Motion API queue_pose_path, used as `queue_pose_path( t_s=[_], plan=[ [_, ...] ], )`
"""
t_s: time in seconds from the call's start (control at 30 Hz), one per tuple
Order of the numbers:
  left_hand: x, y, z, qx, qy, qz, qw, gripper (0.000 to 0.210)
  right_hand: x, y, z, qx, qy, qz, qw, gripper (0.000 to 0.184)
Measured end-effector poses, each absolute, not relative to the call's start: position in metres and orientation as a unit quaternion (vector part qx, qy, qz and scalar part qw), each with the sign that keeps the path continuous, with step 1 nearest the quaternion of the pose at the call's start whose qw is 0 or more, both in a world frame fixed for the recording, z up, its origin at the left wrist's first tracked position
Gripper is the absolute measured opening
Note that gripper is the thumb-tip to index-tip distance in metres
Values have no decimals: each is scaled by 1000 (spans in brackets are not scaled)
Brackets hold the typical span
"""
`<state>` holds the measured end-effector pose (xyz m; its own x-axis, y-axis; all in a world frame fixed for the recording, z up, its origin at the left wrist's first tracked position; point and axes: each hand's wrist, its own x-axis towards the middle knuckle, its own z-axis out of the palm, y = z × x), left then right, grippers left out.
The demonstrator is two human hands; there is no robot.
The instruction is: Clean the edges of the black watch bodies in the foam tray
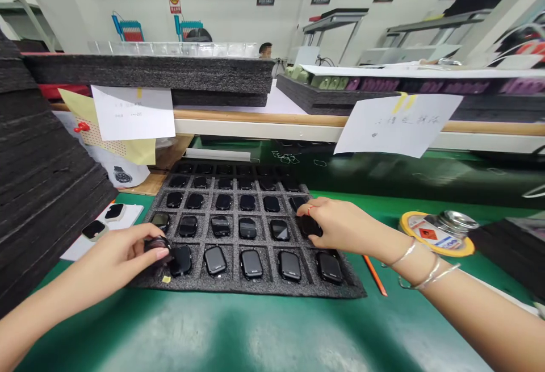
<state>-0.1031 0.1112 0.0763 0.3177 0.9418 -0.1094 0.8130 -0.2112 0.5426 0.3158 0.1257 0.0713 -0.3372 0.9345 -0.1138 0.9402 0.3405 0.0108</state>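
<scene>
A black foam tray [255,288] full of small compartments lies on the green bench, with black smartwatch bodies [251,263] in its rows. My left hand [123,253] is at the tray's near left corner, thumb and fingers closed on a dark watch body [156,242]; its lower part is hidden. Over the right column, my right hand [336,221] has its fingers curled round another watch body [310,225], which is still at its compartment. The front-row watches lie with their faces or backs up; I cannot tell which.
Left of the tray, two light-framed watches [94,229] lie on white paper. On the right are an orange stick [374,275], a yellow tape roll [455,247] and a metal-topped can [457,223]. Stacked black foam [42,190] rises at left. A shelf [255,125] with hanging notes crosses behind.
</scene>
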Motion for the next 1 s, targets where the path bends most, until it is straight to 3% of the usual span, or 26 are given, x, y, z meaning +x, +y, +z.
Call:
queue_pose_path(
  t_s=[0.23, 0.4, 0.6, 0.9, 1.0],
  plan=[
    [-74, 109, 71, 797, 545, 55, 256, 43, 273, 133, 80, 522, 849, -73, 40, 45],
    [-79, 110, 62, 760, 551, 79, 334, 52, 261, 144, 77, 533, 837, -97, 71, 45],
    [-73, 102, 61, 747, 533, 152, 367, 28, 254, 147, 75, 550, 826, -95, 82, 44],
    [14, 116, 79, 512, 407, 354, 669, 43, 267, 138, 62, 566, 820, -80, 29, 41],
    [42, 131, 74, 401, 357, 366, 760, 31, 269, 137, 62, 562, 824, -74, 26, 33]
  ],
)
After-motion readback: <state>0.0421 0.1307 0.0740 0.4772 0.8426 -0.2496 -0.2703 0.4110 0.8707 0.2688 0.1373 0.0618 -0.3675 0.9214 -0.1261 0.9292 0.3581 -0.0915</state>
